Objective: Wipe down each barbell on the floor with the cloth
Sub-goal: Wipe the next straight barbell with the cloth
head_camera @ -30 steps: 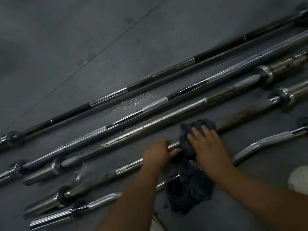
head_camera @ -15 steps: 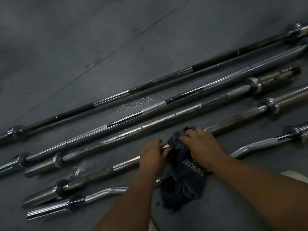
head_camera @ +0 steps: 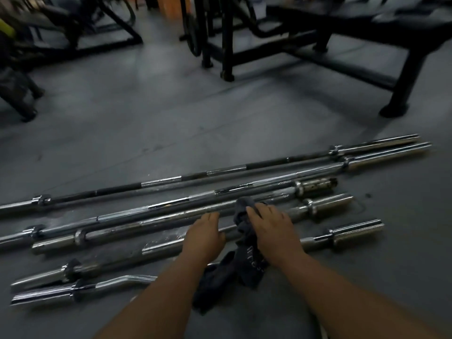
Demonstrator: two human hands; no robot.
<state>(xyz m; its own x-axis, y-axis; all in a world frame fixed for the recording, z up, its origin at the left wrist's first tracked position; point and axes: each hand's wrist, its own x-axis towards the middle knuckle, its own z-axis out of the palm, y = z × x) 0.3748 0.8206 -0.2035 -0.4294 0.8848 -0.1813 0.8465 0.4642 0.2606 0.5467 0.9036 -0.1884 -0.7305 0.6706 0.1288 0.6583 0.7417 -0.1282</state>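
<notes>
Several barbells lie side by side on the grey floor. My left hand [head_camera: 204, 237] holds the shaft of the rusty fourth barbell [head_camera: 159, 248]. To its right, my right hand [head_camera: 271, 228] grips the dark grey cloth [head_camera: 242, 263] and presses it onto the same shaft. The cloth's loose end trails toward me on the floor. Beyond this bar are another rusty bar [head_camera: 171, 217], a chrome bar [head_camera: 168, 204] and a black-and-chrome bar [head_camera: 220, 172]. A bent chrome curl bar [head_camera: 127, 280] is nearest me, partly hidden by my arms and the cloth.
Black gym machine frames [head_camera: 227, 45] and a bench [head_camera: 403, 77] stand on the floor beyond the bars. More dark equipment [head_camera: 22, 94] sits at the far left. An open strip of grey floor [head_camera: 171, 123] separates the equipment from the barbells.
The view has tilted up, bringing the gym equipment into sight. Both hands and the cloth have slid right along the fourth barbell, toward its right collar.
</notes>
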